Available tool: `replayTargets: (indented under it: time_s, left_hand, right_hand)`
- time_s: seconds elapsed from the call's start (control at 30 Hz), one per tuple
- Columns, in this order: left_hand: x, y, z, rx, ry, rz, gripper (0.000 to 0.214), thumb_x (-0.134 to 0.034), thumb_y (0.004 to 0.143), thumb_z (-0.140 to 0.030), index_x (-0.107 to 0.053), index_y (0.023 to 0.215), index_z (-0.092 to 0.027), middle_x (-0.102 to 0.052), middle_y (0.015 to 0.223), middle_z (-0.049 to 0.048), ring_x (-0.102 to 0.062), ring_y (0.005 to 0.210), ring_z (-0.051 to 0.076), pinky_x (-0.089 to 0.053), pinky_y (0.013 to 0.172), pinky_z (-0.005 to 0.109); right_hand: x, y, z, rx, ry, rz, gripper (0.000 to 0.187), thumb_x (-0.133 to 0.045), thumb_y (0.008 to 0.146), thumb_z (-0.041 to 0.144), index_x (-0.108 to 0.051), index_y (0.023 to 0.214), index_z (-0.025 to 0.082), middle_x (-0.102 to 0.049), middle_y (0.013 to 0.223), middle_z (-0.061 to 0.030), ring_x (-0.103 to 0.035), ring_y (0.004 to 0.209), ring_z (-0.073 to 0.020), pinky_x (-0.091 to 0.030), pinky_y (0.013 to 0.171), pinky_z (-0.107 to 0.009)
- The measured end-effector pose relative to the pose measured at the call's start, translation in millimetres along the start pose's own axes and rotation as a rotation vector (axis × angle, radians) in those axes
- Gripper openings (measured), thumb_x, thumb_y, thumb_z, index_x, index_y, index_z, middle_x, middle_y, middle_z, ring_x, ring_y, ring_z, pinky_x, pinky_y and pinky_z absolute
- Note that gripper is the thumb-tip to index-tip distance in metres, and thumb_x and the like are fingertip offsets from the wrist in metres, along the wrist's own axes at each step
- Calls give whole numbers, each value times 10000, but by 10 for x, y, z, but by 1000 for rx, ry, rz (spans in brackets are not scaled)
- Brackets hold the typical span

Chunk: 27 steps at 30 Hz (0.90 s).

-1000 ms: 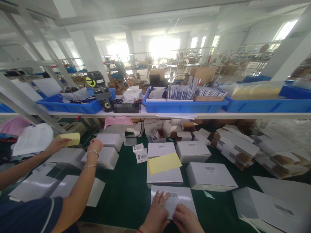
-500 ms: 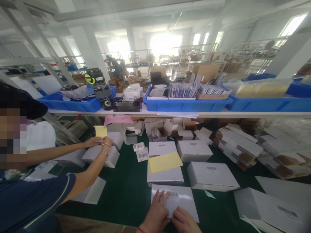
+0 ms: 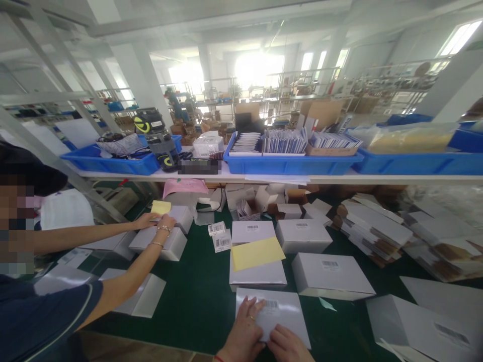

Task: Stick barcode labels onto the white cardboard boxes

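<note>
A white cardboard box (image 3: 290,311) with a barcode label (image 3: 270,304) lies in front of me at the near edge of the green table. My left hand (image 3: 245,324) rests on its top with fingers spread; the fingertips touch the lid beside the label. At the box's near side, my right hand (image 3: 286,342) has its fingers bent and close together on the top; what they hold, if anything, is hidden. Just beyond stands another white box (image 3: 258,278) with a yellow sheet (image 3: 258,253) across it. Two barcode label pieces (image 3: 221,236) lie to its left.
Labelled white boxes (image 3: 332,274) and a stack of flattened cartons (image 3: 373,226) occupy the right side. At left, a co-worker's hands (image 3: 160,223) touch a yellow sheet (image 3: 161,207) above white boxes. Blue bins (image 3: 294,164) line the shelf (image 3: 226,178) behind.
My hands stay in nearly the same place on the near box. The co-worker's yellow sheet has come down lower and flatter over the box at left, and that person has leaned slightly left.
</note>
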State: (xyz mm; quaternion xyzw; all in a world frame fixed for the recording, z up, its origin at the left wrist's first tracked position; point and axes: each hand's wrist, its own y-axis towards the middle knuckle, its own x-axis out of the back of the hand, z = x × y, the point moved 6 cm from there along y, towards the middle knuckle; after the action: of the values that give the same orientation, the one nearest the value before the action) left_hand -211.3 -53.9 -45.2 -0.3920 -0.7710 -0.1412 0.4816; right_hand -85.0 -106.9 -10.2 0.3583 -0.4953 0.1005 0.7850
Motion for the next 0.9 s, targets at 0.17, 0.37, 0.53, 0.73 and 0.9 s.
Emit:
replayTargets:
  time_s: [0.17, 0.37, 0.53, 0.73, 0.9]
  left_hand:
    - [-26, -5, 15, -15, 3, -28, 272, -705, 821, -443, -770, 904, -191, -216, 1664, 46, -177, 1511, 388, -67, 1256, 620]
    - [-31, -6, 48, -12, -5, -26, 263, -677, 839, -440, -768, 912, -204, -228, 1661, 24, -176, 1515, 368, -56, 1266, 590]
    - [-59, 9, 59, -6, 4, -42, 286, -679, 835, -466, -770, 886, -200, -218, 1664, 19, -165, 1514, 375, -64, 1263, 594]
    - [-40, 8, 28, -20, -1, -32, 279, -681, 836, -443, -774, 918, -193, -232, 1659, 49, -170, 1514, 370, -48, 1263, 597]
    - [-3, 1, 4, 1, -11, -42, 250, -701, 824, -432, -777, 883, -201, -219, 1663, 28, -165, 1513, 382, -74, 1259, 608]
  right_hand:
    - [192, 42, -33, 15, 24, -37, 457, -281, 1052, 208, -525, 665, 195, -555, 674, -4, -535, 616, -134, -369, 530, -258]
    - [176, 153, 35, -10, 23, -90, 500, -199, 1052, 197, -553, 700, 202, -544, 670, -17, -508, 617, -149, -341, 532, -280]
    - [111, 68, -4, -10, -20, -35, 442, -267, 1053, 203, -546, 711, 196, -564, 693, -9, -531, 616, -147, -348, 533, -281]
    - [50, -11, -46, -9, -32, 39, 494, -178, 1066, 267, -573, 779, 193, -601, 724, -24, -550, 620, -158, -395, 529, -282]
    - [94, -88, -75, 25, -35, 74, 375, -279, 1044, 202, -585, 828, 203, -611, 743, -15, -546, 631, -167, -414, 550, -291]
